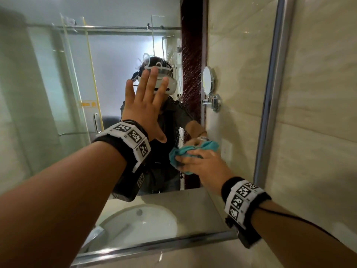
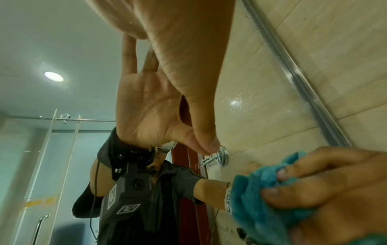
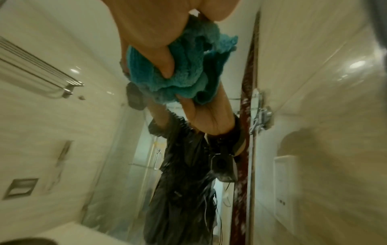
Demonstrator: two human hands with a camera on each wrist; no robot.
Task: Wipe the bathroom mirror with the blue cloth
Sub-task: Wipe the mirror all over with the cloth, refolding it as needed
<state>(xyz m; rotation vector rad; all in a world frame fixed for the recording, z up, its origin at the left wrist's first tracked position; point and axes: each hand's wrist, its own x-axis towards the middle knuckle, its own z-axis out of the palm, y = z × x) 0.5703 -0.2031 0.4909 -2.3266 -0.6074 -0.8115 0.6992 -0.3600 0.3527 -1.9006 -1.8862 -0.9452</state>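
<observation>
Midway through the wipe: my right hand (image 1: 201, 163) presses the bunched blue cloth (image 1: 185, 151) against the bathroom mirror (image 1: 58, 93) at lower centre of the frame, droplets remaining on glass at centre right. My left hand (image 1: 144, 107), fingers spread, lies flat against the glass, centre frame.

Wall-mounted mirror (image 1: 48, 93), metal frame (image 1: 270, 93)

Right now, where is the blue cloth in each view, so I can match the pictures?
Head: blue cloth right of centre, bunched in the right hand against the mirror.
Left wrist: blue cloth at lower right, under the fingers.
Right wrist: blue cloth at upper centre, gripped.
Shared landmark: the chrome wall bracket reflected in the mirror.
</observation>
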